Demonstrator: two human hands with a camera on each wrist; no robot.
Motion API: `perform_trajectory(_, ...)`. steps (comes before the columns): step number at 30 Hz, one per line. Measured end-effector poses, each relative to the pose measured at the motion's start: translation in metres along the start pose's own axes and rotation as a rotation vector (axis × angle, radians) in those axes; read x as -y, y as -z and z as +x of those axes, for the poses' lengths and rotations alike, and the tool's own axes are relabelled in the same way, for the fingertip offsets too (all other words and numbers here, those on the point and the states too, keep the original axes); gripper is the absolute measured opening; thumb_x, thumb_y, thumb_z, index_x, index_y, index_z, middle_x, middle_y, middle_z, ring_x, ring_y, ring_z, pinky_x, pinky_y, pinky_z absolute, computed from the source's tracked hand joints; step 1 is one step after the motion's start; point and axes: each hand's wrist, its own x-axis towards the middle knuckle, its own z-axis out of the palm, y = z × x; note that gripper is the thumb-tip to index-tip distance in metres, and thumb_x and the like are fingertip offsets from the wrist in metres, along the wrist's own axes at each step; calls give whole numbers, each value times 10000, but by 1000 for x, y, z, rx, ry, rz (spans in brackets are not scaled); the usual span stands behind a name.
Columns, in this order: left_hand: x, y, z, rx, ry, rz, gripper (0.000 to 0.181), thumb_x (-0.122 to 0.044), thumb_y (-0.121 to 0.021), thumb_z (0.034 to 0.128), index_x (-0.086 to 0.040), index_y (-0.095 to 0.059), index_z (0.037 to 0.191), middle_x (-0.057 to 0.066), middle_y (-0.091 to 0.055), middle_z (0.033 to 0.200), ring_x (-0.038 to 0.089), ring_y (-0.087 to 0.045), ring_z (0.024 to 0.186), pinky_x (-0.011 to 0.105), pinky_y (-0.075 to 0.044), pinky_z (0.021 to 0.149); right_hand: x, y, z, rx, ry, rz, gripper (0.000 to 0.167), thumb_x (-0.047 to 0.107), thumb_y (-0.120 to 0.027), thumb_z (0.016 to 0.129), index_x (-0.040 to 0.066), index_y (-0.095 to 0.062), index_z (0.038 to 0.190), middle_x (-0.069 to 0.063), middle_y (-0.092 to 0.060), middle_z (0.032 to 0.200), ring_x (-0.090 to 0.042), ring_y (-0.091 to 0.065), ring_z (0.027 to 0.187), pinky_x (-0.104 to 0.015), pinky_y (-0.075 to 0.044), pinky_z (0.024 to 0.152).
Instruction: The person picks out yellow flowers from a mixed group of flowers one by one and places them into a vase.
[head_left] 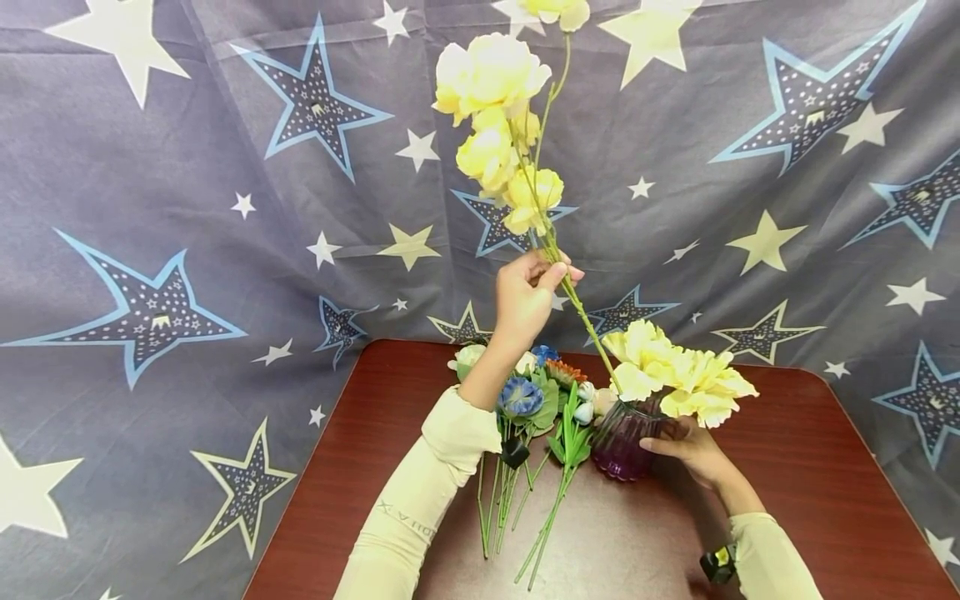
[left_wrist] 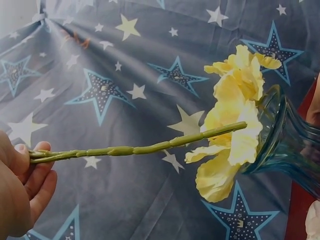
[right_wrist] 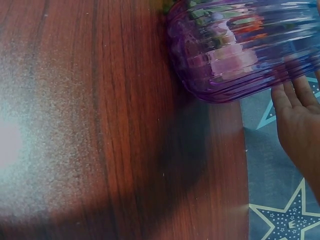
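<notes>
My left hand (head_left: 527, 296) pinches a long green stem (left_wrist: 150, 149) between thumb and fingers, raised over the table. Several yellow artificial blooms (head_left: 498, 79) branch from the stem above the hand. Its cut lower end shows free in the left wrist view, before the petals at the vase mouth. The ribbed glass vase (head_left: 624, 446), purple at the base and bluish toward the rim (left_wrist: 274, 107), stands on the table. Big yellow flowers (head_left: 705, 383) lean out of it to the right. My right hand (head_left: 693, 452) holds the vase by its right side, fingers (right_wrist: 302, 92) against the glass.
Left of the vase, artificial flowers lie on the brown table (head_left: 810, 500): a blue bloom (head_left: 521, 397), an orange one (head_left: 564, 372), white ones and green leaves (head_left: 572, 437), stems toward me. A grey star-patterned cloth (head_left: 360, 208) hangs behind the table.
</notes>
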Motion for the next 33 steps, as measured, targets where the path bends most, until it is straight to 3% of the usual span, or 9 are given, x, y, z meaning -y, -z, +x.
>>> perform_trajectory(2,1,-2,0,2,-3,2,87,3,-634,978,60,-700,975,244,-764,922,352,-759,854,458,-615,808,0,0,0,-7,-4,-4,440,26,-758,869,-69,-552,1246,81,-637,1166,123,-569,1073,-98,-471,925)
perform_trajectory(6,4,-4,-1,10,-18,19,94,-11,-643,976,62,-703,979,229,-770,925,316,-770,849,328,-607,715,-2,-1,1,-3,7,5,447,23,-760,865,-53,-556,1255,137,-635,1139,119,-572,1078,-99,-474,925)
perform_trajectory(8,5,-5,-2,15,-25,33,89,-19,-650,972,50,-708,975,213,-775,921,299,-772,840,248,-546,626,-2,-1,1,-2,12,9,439,20,-761,863,-42,-565,1250,157,-641,1124,115,-577,1078,-98,-475,925)
perform_trajectory(11,5,-6,-3,26,-23,60,82,-45,-663,970,13,-721,973,182,-783,921,275,-769,833,224,-418,538,-2,0,1,-5,11,12,430,22,-764,859,-33,-570,1239,161,-645,1116,114,-580,1076,-96,-474,927)
perform_trajectory(17,5,-11,-7,75,-2,32,95,-46,-680,956,29,-736,970,198,-779,931,286,-769,869,176,-467,592,-1,0,0,-9,14,17,378,14,-760,860,-8,-594,1199,156,-656,1103,109,-585,1073,-95,-474,923)
perform_trajectory(20,6,-13,-9,105,-9,17,110,-50,-687,948,41,-741,976,212,-775,940,290,-774,892,179,-567,725,-1,0,0,7,30,37,350,0,-751,863,40,-610,1181,173,-675,1093,100,-597,1081,-97,-476,932)
perform_trajectory(24,7,-15,-11,140,-5,28,125,-71,-695,942,28,-759,984,204,-779,950,284,-776,921,234,-591,870,-2,-1,0,34,64,82,345,-29,-729,873,142,-632,1158,202,-691,1103,100,-605,1093,-96,-478,932)
perform_trajectory(29,9,-17,-13,172,31,46,137,-72,-700,940,32,-777,987,191,-783,926,276,-771,944,230,-593,860,-6,-2,0,62,104,123,369,-65,-695,885,206,-671,1134,201,-713,1124,77,-630,1103,-112,-493,930)
perform_trajectory(33,10,-18,-15,198,60,44,147,-57,-699,940,52,-774,1005,197,-781,932,271,-772,948,223,-595,843,-8,-2,0,57,124,144,464,-86,-696,875,240,-612,1195,234,-691,1167,91,-614,1124,-105,-486,933)
